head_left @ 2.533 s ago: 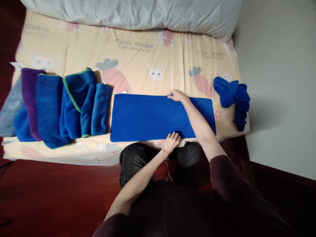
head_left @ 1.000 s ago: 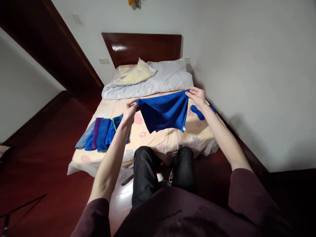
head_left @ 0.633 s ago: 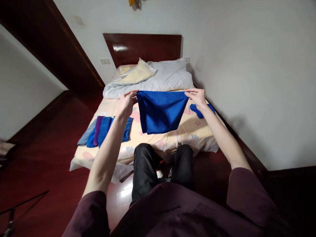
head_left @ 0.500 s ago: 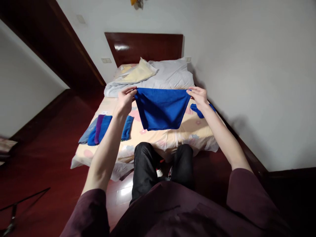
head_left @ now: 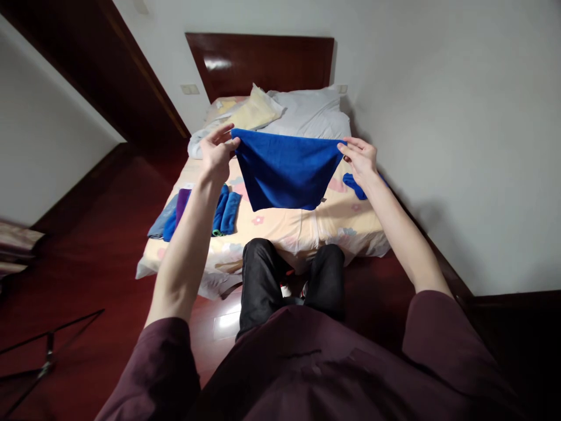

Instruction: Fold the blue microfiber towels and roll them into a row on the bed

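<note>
A blue towel [head_left: 287,169] hangs stretched in the air above the bed, its top edge drawn taut between my two hands. My left hand [head_left: 217,153] pinches the upper left corner between thumb and fingers. The upper right corner is gripped by my right hand [head_left: 359,158] in the same way. Folded blue and purple towels [head_left: 182,206] lie on the bed, partly hidden behind my left forearm. Beside them are rolled or folded blue towels [head_left: 228,211]. Near my right wrist, a crumpled blue cloth [head_left: 354,186] rests on the bedspread, partly covered by my forearm.
The bed [head_left: 263,234] has a flowered, pale yellow cover, with a white pillow [head_left: 311,114] and a yellow cloth [head_left: 260,110] before the dark wooden headboard [head_left: 267,64]. A wall runs along the right. A black stand [head_left: 48,351] is on the floor at lower left.
Both hands have risen slightly in view and moved a little farther apart, with the towel's top edge now tilted, higher at the left. The camera view has tipped downward.
</note>
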A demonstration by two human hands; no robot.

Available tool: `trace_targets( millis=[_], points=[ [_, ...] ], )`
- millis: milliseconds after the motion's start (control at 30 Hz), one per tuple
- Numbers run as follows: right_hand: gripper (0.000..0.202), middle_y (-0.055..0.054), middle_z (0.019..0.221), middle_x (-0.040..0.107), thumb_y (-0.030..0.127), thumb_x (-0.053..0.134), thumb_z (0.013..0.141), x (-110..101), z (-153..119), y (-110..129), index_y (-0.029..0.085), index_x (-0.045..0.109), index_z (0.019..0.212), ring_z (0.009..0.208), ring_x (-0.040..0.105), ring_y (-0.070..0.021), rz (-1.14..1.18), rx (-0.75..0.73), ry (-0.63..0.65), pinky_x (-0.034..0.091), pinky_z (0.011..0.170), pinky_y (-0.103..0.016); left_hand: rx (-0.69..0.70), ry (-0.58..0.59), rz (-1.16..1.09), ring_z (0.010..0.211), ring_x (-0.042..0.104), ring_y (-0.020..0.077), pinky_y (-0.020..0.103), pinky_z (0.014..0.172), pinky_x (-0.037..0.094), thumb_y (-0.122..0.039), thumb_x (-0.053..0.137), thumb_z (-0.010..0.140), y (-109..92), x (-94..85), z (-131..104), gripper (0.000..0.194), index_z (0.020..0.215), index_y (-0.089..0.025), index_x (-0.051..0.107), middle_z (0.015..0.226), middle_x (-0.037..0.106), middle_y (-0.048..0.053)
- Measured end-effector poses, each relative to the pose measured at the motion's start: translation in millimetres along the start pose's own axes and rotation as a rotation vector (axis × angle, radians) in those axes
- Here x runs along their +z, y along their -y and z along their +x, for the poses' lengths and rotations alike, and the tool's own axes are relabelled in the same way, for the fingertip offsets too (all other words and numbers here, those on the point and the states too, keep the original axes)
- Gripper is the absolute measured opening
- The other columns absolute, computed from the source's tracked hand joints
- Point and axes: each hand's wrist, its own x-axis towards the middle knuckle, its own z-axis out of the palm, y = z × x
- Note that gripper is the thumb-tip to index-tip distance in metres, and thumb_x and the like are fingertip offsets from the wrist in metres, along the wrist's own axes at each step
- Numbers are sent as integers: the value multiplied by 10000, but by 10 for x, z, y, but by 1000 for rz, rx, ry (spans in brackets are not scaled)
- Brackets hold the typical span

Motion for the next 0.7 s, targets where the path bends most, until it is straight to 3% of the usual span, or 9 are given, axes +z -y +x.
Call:
trace_targets(
  millis=[133, 233, 333, 500, 600, 700],
  points=[
    [667, -93, 1069, 772, 763, 822, 739, 61, 2, 7, 201, 757, 1092, 995, 755, -259, -10, -23, -88, 669, 790, -380, -40, 37, -83, 1049, 722, 229, 430, 964, 572, -270, 874, 779, -45, -19, -49, 468, 1187, -125, 696, 1056, 716, 90],
    [686, -110, 1087, 778, 785, 793, 753, 64, -7, 17, 192, 769, 1096, 1045, 756, -287, -5, -21, -167, 670, 829, -406, -42, 35, -100, 1052, 716, 227, 406, 961, 569, -415, 867, 824, -66, -10, -89, 436, 1115, -129, 714, 1059, 725, 103],
    [692, -118, 1126, 777, 752, 836, 733, 53, -36, 35, 196, 770, 1140, 1107, 747, -309, 17, -28, -149, 665, 883, -442, -28, 4, -72, 1039, 715, 231, 368, 941, 571, -512, 902, 773, -56, -21, -102, 484, 1054, -153, 742, 1048, 739, 96],
    [750, -120, 1203, 762, 640, 927, 696, 55, -103, 16, 225, 727, 1289, 1187, 722, -319, 18, -71, -26, 645, 961, -497, 11, -48, 36, 995, 724, 224, 341, 899, 572, -445, 912, 766, 30, -118, -84, 428, 1030, -141, 769, 1020, 757, 74],
    [694, -108, 1170, 765, 649, 898, 730, 48, -127, -63, 222, 744, 1255, 1154, 730, -311, 5, -69, -48, 652, 928, -486, 28, -45, 65, 1023, 730, 240, 346, 889, 576, -404, 910, 766, 93, -195, -96, 368, 1005, -162, 768, 1010, 758, 52],
    [645, -104, 1146, 767, 674, 865, 754, 37, -141, -136, 216, 766, 1198, 1120, 740, -298, -3, -48, -65, 663, 872, -447, 34, -37, 104, 1068, 729, 240, 360, 936, 550, -323, 814, 863, 133, -244, -125, 267, 1025, -119, 751, 1023, 750, 47]
  ],
)
